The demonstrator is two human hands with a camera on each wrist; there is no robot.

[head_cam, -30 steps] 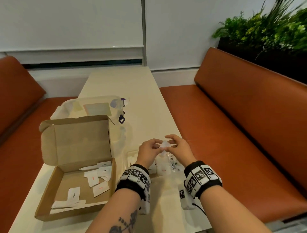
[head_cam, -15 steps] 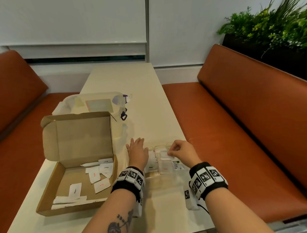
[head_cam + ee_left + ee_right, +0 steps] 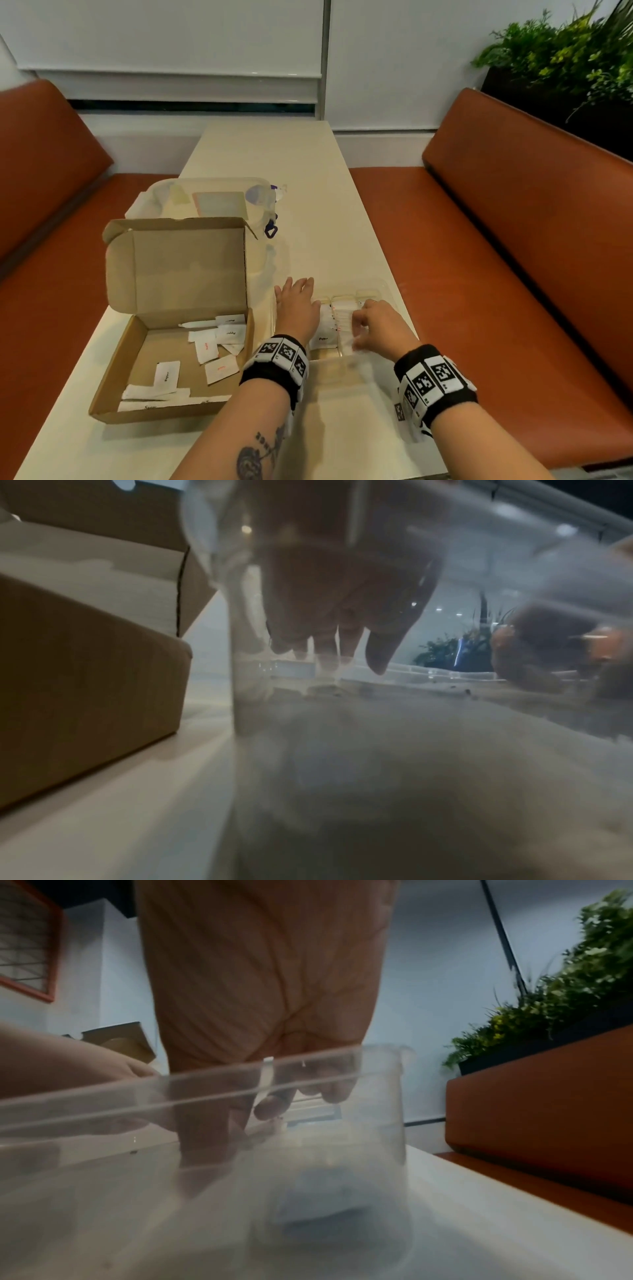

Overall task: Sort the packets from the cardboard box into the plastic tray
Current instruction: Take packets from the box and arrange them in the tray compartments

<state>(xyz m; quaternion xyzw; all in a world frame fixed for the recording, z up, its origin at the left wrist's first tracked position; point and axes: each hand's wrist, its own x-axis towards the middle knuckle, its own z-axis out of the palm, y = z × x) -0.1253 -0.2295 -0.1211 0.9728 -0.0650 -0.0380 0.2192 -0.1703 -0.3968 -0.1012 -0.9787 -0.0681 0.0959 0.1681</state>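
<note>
An open cardboard box (image 3: pixel 113 387) (image 3: pixel 85 669) lies at the left with several white packets (image 3: pixel 219 368) on its floor. Just right of it stands the clear plastic tray (image 3: pixel 370 291) (image 3: pixel 205 1080), with white packets (image 3: pixel 323 334) lined up in its compartments. My left hand (image 3: pixel 301 294) (image 3: pixel 342 631) lies flat with straight fingers on the tray's left side. Over the tray's right part, my right hand (image 3: pixel 358 329) (image 3: pixel 240 1123) reaches in with its fingers curled down. Its thumb stands apart from the fingertips (image 3: pixel 274 1107), which touch a pale packet (image 3: pixel 315 1112). Its fingertips are blurred in the head view.
A clear lidded container (image 3: pixel 212 198) with a purple latch (image 3: pixel 270 231) sits behind the box. The cream table (image 3: pixel 274 154) is narrow, and its right edge runs close by the tray. Orange benches (image 3: pixel 513 274) flank it, and a plant (image 3: pixel 565 58) stands at the back right.
Both hands held a packet above the tray a second ago. The left hand has since dropped flat at the tray's left side. The right hand lowered the packet into the tray and drew nearer.
</note>
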